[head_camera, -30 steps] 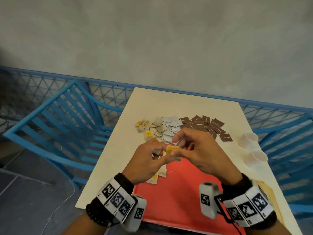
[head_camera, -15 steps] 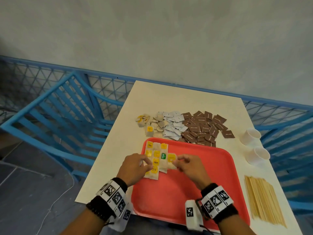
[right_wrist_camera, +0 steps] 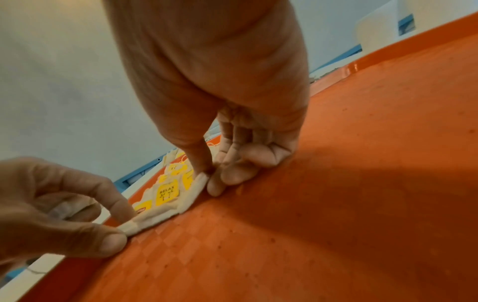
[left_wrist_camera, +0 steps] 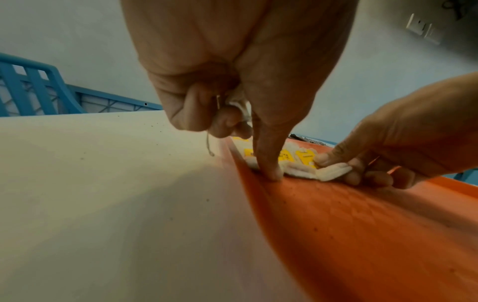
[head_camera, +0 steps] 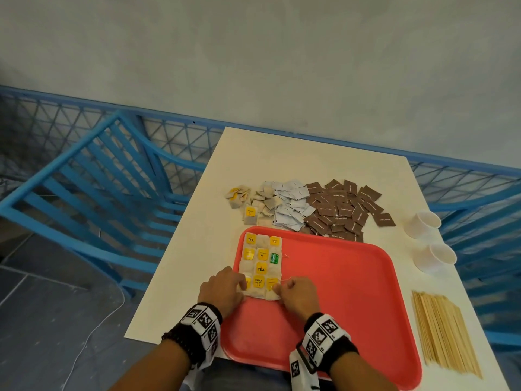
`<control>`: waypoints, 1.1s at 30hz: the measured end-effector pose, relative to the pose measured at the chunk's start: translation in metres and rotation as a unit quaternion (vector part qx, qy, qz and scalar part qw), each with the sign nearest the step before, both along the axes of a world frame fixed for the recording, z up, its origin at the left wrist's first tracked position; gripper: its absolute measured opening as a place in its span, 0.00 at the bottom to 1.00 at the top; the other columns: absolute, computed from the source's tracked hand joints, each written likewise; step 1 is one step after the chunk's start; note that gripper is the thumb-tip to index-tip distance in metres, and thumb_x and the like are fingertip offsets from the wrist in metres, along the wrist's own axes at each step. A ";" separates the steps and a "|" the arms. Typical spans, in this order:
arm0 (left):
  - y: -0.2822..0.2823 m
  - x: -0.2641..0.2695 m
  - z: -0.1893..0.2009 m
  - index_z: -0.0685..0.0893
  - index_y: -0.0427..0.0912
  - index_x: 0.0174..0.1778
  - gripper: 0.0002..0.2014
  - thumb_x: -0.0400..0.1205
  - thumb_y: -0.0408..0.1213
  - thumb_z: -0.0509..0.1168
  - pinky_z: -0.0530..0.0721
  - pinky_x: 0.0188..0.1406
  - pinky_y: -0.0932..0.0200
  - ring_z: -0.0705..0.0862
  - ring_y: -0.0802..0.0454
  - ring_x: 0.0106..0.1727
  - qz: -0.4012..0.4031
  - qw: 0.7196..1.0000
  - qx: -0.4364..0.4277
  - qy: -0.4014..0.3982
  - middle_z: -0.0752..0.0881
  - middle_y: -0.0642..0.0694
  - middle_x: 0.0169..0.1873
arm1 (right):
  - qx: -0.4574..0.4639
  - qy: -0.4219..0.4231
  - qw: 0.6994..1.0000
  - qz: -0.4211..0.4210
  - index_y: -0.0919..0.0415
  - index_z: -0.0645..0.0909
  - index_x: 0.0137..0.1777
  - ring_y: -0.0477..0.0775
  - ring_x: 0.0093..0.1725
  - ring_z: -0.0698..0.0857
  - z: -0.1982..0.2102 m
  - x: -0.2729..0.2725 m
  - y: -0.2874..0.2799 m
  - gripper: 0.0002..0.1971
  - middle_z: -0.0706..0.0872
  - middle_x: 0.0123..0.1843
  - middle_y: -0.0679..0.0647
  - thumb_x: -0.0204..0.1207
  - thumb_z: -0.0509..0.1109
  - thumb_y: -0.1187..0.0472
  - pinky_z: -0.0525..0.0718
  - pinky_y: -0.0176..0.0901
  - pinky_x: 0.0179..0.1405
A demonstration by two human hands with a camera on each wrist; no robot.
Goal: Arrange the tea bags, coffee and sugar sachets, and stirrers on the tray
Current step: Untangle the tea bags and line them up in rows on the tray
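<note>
Both hands work the near row of tea bags (head_camera: 260, 266) on the red tray (head_camera: 352, 300). Left hand (head_camera: 222, 287): forefinger and thumb pinch the near left bag against the tray floor; a crumpled bit, perhaps another bag, sits in the curled fingers, though the wrist view is too blurred to be sure. Right hand (head_camera: 296, 294): thumb and forefinger pinch the near right bag's edge, other fingers curled on the tray.

Tea bags: three-column block at the tray's left rim, lower centre of frame. Tags read "TEA" and "RELAX"; one tag is green, print illegible.

Tray: right of the block its floor is bare to the far rim.

Table (head_camera: 310, 159): above the tray, loose tea bags (head_camera: 251, 204), white sachets (head_camera: 290, 204), brown sachets (head_camera: 344, 210), print unreadable. Right edge: two white cups (head_camera: 423, 224), wooden stirrers (head_camera: 442, 337) at lower right.
</note>
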State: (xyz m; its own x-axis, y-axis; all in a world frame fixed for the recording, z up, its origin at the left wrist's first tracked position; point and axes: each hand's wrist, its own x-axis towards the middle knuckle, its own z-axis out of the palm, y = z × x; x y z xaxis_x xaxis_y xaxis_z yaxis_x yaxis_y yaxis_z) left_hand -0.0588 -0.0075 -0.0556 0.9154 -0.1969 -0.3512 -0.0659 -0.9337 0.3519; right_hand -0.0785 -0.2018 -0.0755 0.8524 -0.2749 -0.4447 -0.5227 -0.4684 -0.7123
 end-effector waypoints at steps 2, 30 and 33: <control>0.000 -0.001 0.000 0.84 0.59 0.58 0.09 0.82 0.46 0.66 0.76 0.57 0.50 0.80 0.46 0.62 -0.002 1.000 0.002 -0.006 0.78 0.51 0.56 | -0.035 0.004 0.999 0.019 0.57 0.70 0.20 0.44 0.21 0.71 0.006 -0.001 0.002 0.24 0.73 0.20 0.48 0.75 0.76 0.60 0.69 0.33 0.21; -0.040 -0.025 0.096 0.77 0.34 0.76 0.46 0.80 0.72 0.48 0.76 0.71 0.35 0.80 0.29 0.70 0.253 0.540 -0.714 0.368 0.78 0.22 0.70 | -0.093 -0.223 0.930 0.275 0.37 0.84 0.59 0.36 0.48 0.75 0.142 -0.021 -0.022 0.11 0.77 0.47 0.41 0.77 0.70 0.45 0.76 0.37 0.50; -0.048 -0.030 0.101 0.75 0.35 0.76 0.45 0.81 0.71 0.45 0.79 0.70 0.34 0.83 0.31 0.67 0.240 0.572 -0.696 0.360 0.81 0.24 0.67 | -0.108 -0.214 0.924 0.298 0.38 0.83 0.55 0.39 0.52 0.73 0.130 -0.024 -0.018 0.12 0.76 0.46 0.39 0.74 0.66 0.41 0.74 0.38 0.51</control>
